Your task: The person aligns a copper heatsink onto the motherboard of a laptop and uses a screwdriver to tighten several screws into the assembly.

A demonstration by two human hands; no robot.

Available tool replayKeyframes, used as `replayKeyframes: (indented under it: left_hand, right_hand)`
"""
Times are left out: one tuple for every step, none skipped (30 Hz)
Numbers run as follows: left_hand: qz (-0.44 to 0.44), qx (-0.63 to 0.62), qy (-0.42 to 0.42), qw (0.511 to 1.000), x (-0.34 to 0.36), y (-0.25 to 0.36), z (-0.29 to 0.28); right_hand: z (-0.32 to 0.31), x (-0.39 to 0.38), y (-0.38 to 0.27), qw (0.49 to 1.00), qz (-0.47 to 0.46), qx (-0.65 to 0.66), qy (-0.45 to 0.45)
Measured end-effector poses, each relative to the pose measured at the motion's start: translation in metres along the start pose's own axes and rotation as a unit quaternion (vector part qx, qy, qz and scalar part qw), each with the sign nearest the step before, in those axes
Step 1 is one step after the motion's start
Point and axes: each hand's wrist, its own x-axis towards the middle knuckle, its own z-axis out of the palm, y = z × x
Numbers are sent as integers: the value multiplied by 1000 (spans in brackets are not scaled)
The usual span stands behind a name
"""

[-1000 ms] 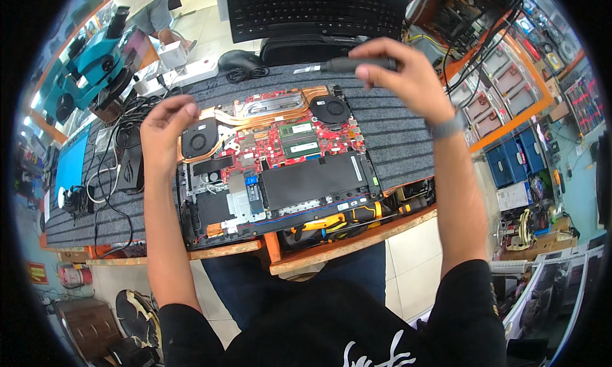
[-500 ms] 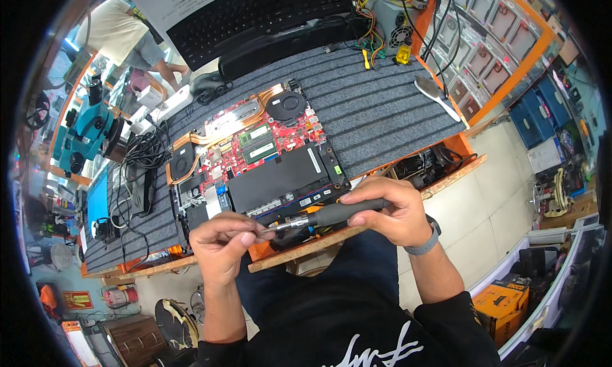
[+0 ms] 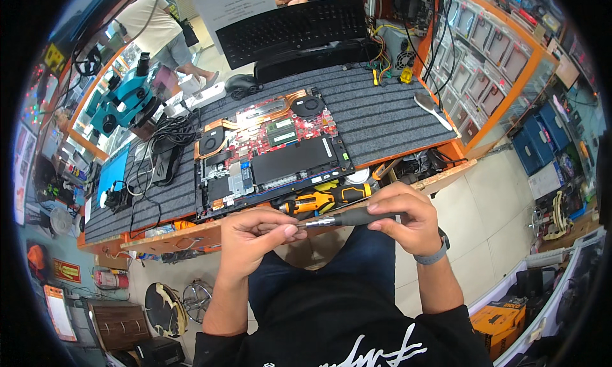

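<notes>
A screwdriver (image 3: 349, 217) with a thick dark grey handle and a silver metal collar lies level between my hands, in front of the table. My right hand (image 3: 411, 219) is closed round the rear of its handle. The fingers of my left hand (image 3: 254, 234) pinch the tip end at the collar, and they hide the bit. Beyond my hands an opened laptop base (image 3: 293, 165) rests on the mat, its red circuit board, copper heat pipes, two fans and black battery exposed.
Below the table edge a pulled-out drawer (image 3: 440, 179) holds a yellow and black power tool (image 3: 312, 201) and cables. A keyboard (image 3: 293, 32), mouse (image 3: 243, 85), white-handled brush (image 3: 433, 110), coiled black cables (image 3: 172, 134) and teal microscope (image 3: 127, 99) stand around the laptop.
My view has tilted up and shifted, so the laptop and table sit further off. The screwdriver, tilted before, now lies nearer level. Both hands keep their hold, and the power tool shows more.
</notes>
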Motion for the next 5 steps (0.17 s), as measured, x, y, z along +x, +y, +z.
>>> replayKeyframes:
  left_hand:
    - [0,-3,7,1000,-4,-1,-1]
    - [0,-5,13,1000,-7,-3,-2]
    - [33,-15,7,999,-11,-4,-5]
    - [66,-25,3,998,-15,-8,-7]
    - [98,-35,0,995,-20,-12,-10]
  right_hand:
    - [6,-2,-2,1000,-17,-6,12]
    - [11,-4,-5,1000,2,1,26]
    - [18,-6,-9,999,22,7,39]
    - [24,-8,-11,998,42,15,51]
    - [28,-8,-14,998,44,12,46]
